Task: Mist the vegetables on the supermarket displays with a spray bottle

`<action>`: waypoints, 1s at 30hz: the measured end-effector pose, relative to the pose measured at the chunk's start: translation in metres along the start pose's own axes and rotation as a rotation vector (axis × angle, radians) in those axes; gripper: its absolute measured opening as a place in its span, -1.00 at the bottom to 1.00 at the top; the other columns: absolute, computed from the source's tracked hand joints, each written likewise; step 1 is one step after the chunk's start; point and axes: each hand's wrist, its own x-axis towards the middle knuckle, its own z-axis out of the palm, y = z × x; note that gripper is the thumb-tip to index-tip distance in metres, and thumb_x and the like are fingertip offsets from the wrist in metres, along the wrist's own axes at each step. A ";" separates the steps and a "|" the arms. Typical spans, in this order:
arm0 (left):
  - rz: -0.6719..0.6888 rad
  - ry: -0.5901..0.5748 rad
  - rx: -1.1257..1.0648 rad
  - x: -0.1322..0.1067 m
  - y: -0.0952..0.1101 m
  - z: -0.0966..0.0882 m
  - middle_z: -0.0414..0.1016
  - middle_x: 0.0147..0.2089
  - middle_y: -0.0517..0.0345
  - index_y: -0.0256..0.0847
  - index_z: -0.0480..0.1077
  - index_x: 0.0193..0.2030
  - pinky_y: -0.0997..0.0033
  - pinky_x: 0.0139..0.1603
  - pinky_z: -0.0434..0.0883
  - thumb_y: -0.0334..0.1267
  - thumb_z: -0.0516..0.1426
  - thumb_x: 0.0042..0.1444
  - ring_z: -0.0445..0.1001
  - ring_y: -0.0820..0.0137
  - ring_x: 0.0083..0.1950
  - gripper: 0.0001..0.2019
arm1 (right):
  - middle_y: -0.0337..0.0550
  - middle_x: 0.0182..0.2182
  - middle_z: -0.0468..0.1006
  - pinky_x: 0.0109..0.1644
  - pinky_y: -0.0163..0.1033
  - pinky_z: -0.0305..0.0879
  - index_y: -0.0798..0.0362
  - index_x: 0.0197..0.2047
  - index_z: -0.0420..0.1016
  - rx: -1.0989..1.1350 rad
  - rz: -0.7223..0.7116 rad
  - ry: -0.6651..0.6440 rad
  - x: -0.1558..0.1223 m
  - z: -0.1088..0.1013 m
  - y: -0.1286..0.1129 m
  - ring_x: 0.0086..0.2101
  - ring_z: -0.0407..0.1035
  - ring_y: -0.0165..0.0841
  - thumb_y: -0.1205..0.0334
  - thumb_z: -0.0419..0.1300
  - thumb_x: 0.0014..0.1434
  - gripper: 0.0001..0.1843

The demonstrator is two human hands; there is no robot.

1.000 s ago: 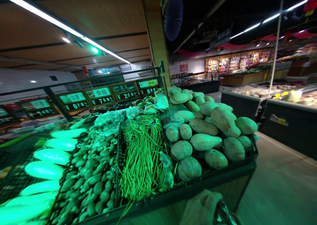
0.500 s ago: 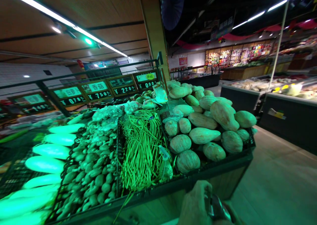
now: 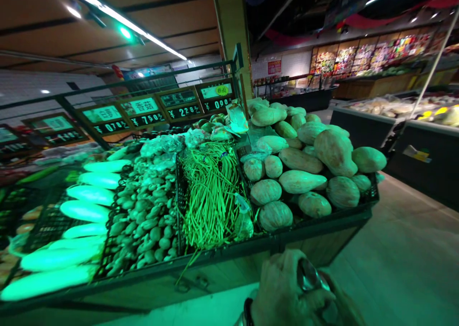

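At the bottom of the head view, my left hand (image 3: 281,280) is closed with its fingers curled, a dark band around its wrist. Against its fingers sits a small shiny, dark and silvery object (image 3: 311,274) whose kind I cannot make out. My right hand (image 3: 342,303) is right beside it, partly hidden behind the left, so its grip does not show clearly. Both hands are just in front of the stand's front edge, below the pale squashes (image 3: 275,216) and the long green beans (image 3: 211,201).
Mushrooms (image 3: 150,221) and long white radishes (image 3: 84,213) lie in black crates to the left. Price signs (image 3: 145,111) hang on a rail behind. Tiled floor (image 3: 390,249) runs along the right, with another dark produce stand (image 3: 426,158) beyond.
Both hands have come up farther into view, showing the left wrist's band and more of the right hand. The camera has tilted down and shifted, so more of the stand's front shows.
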 end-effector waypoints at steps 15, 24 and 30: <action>-0.020 -0.309 -0.084 0.006 0.001 -0.044 0.70 -0.04 0.10 -0.09 0.38 0.09 0.25 -0.14 0.55 -0.02 0.39 0.24 0.69 0.21 -0.12 -0.58 | 0.09 -0.02 0.79 -0.17 -0.04 0.73 -0.02 0.31 0.35 -0.082 -0.154 -0.057 -0.012 0.014 0.036 -0.15 0.76 0.02 0.01 0.36 0.17 -0.32; 0.138 0.008 0.167 0.001 -0.014 -0.021 0.63 -0.31 0.18 -0.11 0.32 -0.05 0.31 -0.39 0.44 0.47 0.13 0.29 0.62 0.28 -0.40 -0.39 | 0.04 0.01 0.78 -0.12 -0.11 0.73 -0.02 0.41 0.20 -0.094 -0.241 -0.162 0.002 0.005 0.025 -0.10 0.76 -0.07 0.03 0.33 0.29 -0.27; 0.078 0.271 0.058 0.004 -0.009 -0.038 0.63 -0.31 0.23 -0.10 0.35 -0.01 0.38 -0.35 0.48 0.38 0.23 0.27 0.61 0.37 -0.39 -0.44 | -0.01 -0.06 0.78 -0.18 -0.12 0.74 -0.06 0.36 0.25 -0.139 -0.303 -0.168 0.007 0.011 0.030 -0.17 0.77 -0.07 0.05 0.36 0.28 -0.34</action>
